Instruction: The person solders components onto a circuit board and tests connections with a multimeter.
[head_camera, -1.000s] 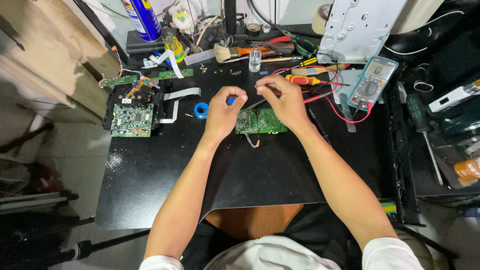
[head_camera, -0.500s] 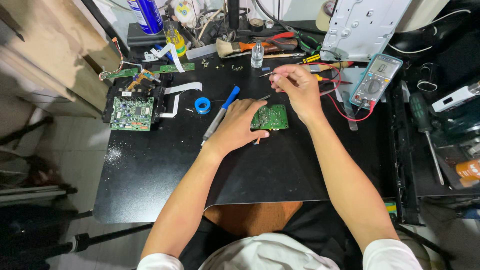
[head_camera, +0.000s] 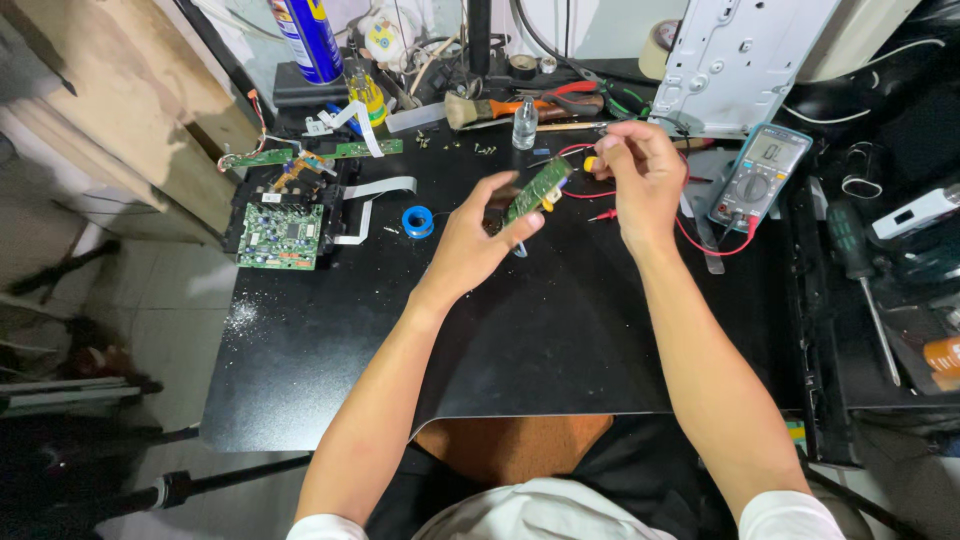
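A black mat (head_camera: 560, 340) covers the desk, its near edge overhanging the person's lap. At the mat's far right corner leans a white perforated metal panel (head_camera: 735, 60), and just below it, on the right edge, lies a multimeter (head_camera: 760, 175) with red leads trailing toward the middle. By the left edge sits a green circuit board (head_camera: 282, 235) in a black frame, with 2 narrower boards (head_camera: 300, 155) beyond it near the far left corner, where a blue spray can (head_camera: 308, 38) stands. A brush (head_camera: 490, 108) and a small clear bottle (head_camera: 524, 125) lie along the far edge. A blue solder spool (head_camera: 418, 221) rests left of centre. Above the far middle of the mat, the left hand (head_camera: 475, 240) holds a small green board (head_camera: 538, 190) tilted up off the mat, fingers closed around its lower end. The right hand (head_camera: 640, 180), just beside the board's upper end, pinches something small with a yellow tip; what it is cannot be told.
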